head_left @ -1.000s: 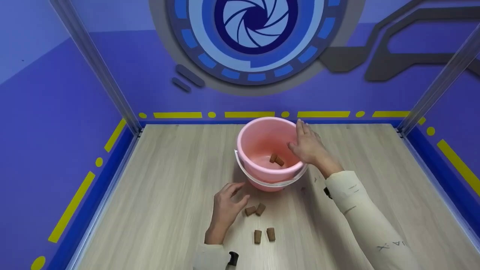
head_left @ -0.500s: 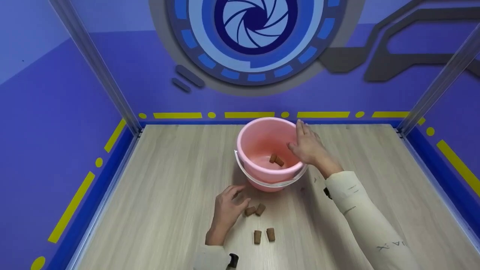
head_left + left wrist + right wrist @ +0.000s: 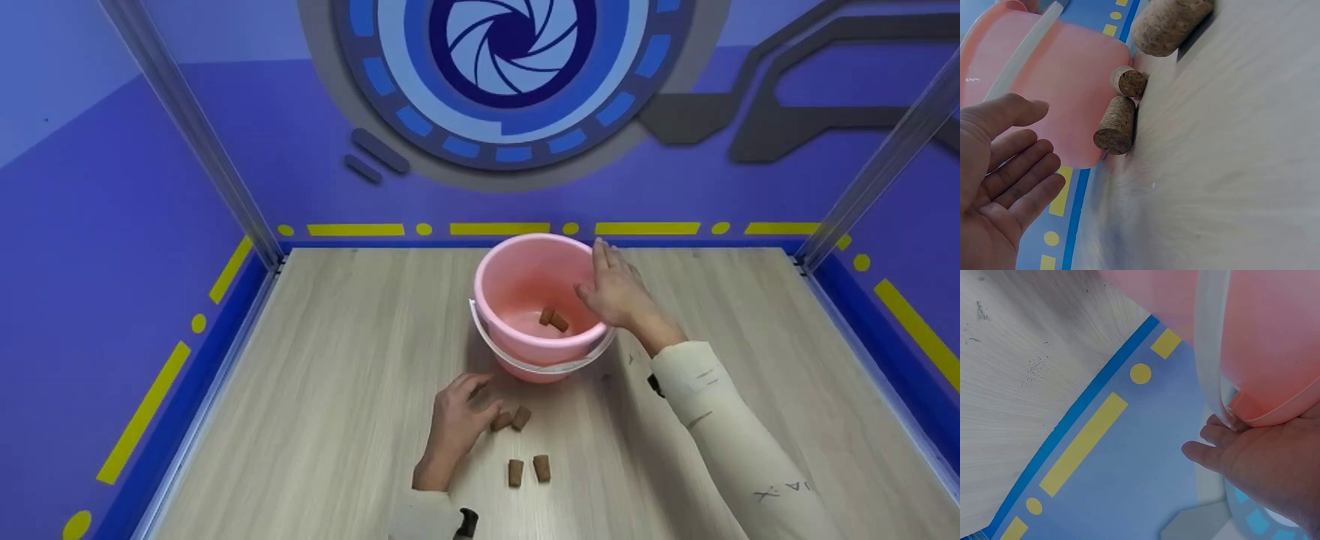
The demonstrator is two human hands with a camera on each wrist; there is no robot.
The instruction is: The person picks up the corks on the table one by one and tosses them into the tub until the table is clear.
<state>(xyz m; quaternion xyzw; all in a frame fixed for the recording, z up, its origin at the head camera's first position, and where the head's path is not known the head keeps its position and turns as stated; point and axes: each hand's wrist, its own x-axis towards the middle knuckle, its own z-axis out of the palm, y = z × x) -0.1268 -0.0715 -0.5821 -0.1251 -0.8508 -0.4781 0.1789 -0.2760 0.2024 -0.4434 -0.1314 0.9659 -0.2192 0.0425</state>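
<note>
A pink bucket (image 3: 517, 277) stands toward the back of the table, its white handle (image 3: 551, 370) hanging at the front. Two tapered cork stoppers (image 3: 559, 323) lie inside on the bottom. My right hand (image 3: 619, 292) holds the right side of the rim, thumb over the inside and fingers outside. On the table before the bucket, my left hand (image 3: 456, 416) has nothing in its grasp, fingers relaxed and thumb tip right beside a cork stopper (image 3: 502, 421). A second stopper (image 3: 521, 418) lies against that one. In the left wrist view the palm (image 3: 988, 225) faces up with fingers loosely bent.
Two more cork stoppers (image 3: 515, 473) stand or lie side by side nearer the front, right of the left wrist. Blue printed panels (image 3: 360, 210) with yellow marks wall in the wooden table (image 3: 337, 337) at the back and both sides. The bucket is close to the back panel.
My left hand has moved slightly right and nearer, its thumb now beside the left cork stopper. The right hand, bucket and stoppers look unchanged.
</note>
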